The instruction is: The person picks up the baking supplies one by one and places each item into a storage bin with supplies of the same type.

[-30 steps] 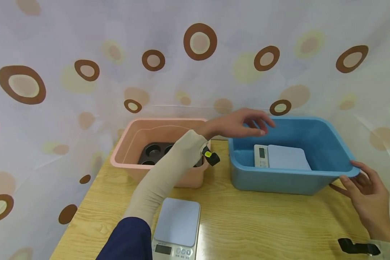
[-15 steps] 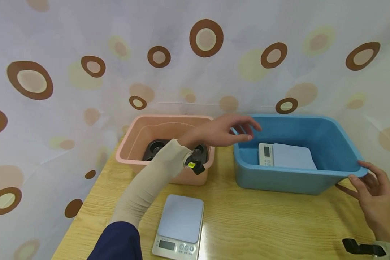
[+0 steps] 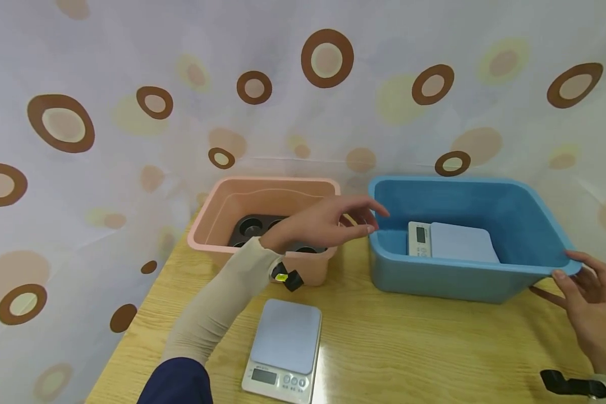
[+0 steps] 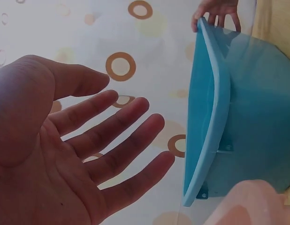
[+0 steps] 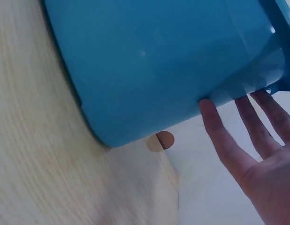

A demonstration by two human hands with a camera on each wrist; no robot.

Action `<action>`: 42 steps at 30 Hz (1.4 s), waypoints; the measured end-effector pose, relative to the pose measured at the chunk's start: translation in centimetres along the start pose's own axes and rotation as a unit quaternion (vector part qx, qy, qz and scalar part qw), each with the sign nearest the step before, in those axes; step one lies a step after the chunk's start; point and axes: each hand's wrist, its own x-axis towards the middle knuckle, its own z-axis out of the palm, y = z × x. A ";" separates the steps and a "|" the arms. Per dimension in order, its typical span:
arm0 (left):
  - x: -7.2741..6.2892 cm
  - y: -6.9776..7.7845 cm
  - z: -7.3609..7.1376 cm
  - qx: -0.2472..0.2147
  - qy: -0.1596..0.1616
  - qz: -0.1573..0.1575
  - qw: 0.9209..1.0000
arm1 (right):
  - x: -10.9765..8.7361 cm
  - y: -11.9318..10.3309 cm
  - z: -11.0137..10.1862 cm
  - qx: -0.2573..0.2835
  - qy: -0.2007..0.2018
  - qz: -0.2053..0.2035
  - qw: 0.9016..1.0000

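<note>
A blue plastic tub (image 3: 444, 280) stands at the right of the table with a white kitchen scale (image 3: 463, 242) lying inside. My right hand (image 3: 597, 306) grips its front right corner at the rim; in the right wrist view, fingers (image 5: 225, 140) touch the tub's outer wall. My left hand (image 3: 328, 221) hovers over the right edge of a pink tub (image 3: 217, 221), fingertips close to the blue tub's left rim. It holds nothing, and its fingers spread loosely in the left wrist view. A dark muffin pan (image 3: 251, 226) sits in the pink tub, partly hidden by the left hand.
Another kitchen scale (image 3: 289, 339) lies on the wooden table (image 3: 409, 348), in front of the pink tub and beside the left forearm. A patterned curtain (image 3: 283, 129) hangs behind the tubs and along the left side.
My left hand has drawn back leftward and slightly down, from over the blue tub to over the pink tub's right edge. The right hand keeps its hold. The view has shifted slightly.
</note>
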 end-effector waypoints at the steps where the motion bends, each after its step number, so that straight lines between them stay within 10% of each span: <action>1: -0.3 0.0 0.2 0.002 0.007 0.004 1.000 | 0.0 0.0 -0.1 0.009 0.000 0.004 1.000; 9: -3.8 -0.7 1.7 0.031 0.069 0.055 0.996 | -0.1 -0.3 -0.1 0.034 0.005 0.019 0.999; 27: -14.4 -2.2 5.8 -0.029 0.153 0.017 0.988 | -0.3 -0.7 -0.1 0.056 0.010 0.023 0.998; 42: -20.6 -7.0 12.1 -0.140 0.196 -0.133 0.961 | -0.5 -0.5 -0.3 0.072 0.007 0.022 0.997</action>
